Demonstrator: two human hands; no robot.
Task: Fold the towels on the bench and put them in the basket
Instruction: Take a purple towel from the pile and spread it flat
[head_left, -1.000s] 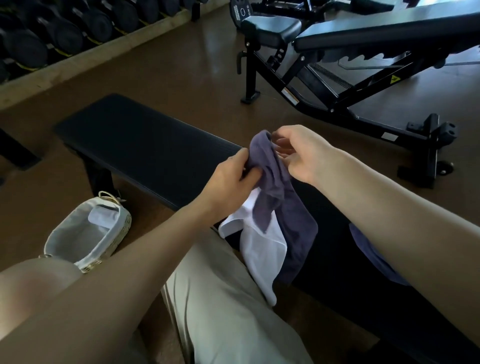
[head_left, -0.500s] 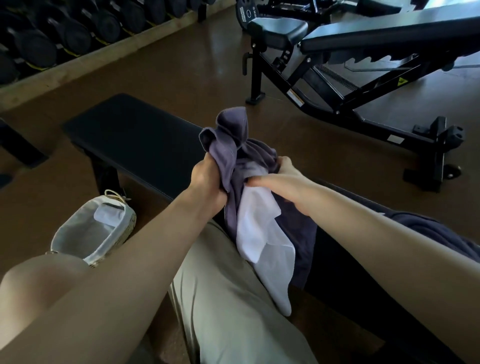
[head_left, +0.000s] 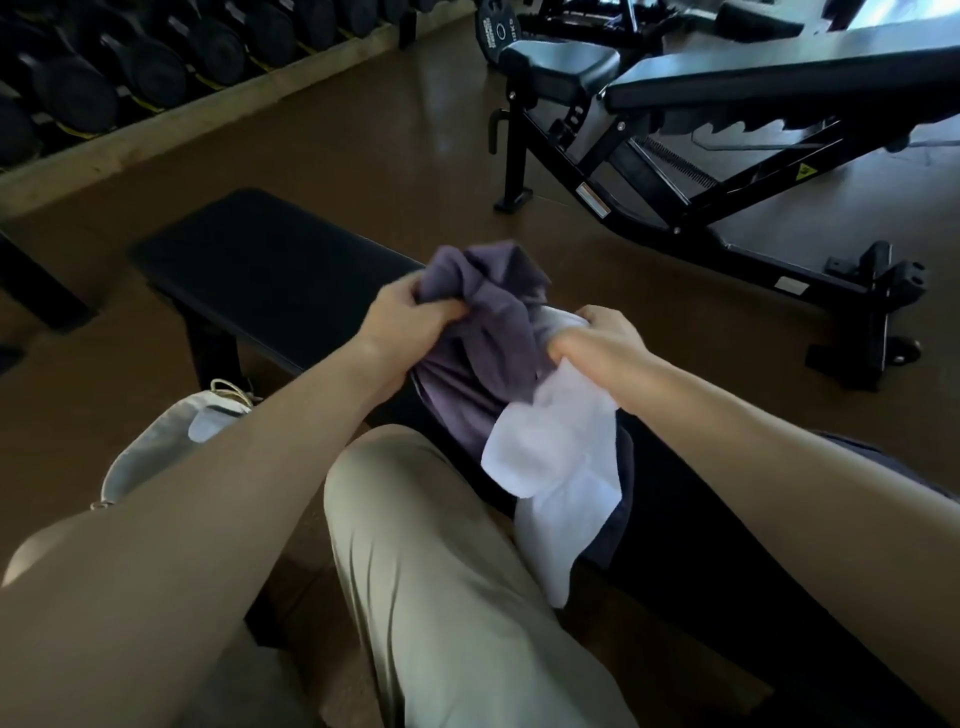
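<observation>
Gripping bunched purple towel (head_left: 483, 358) and white towel (head_left: 556, 467), hands hang them lengthwise downward.

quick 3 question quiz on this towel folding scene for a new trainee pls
1. True or false: the purple towel is already folded and lying in the basket.
2. Multiple choice: what does the right hand grip? A) the white towel B) a dumbbell C) the basket's handle
3. Fill in: the basket sits on the floor to the person's ____ side, beside the flat bench.

Key
1. False: it is bunched up, held in the left hand over the bench.
2. A
3. left
</observation>
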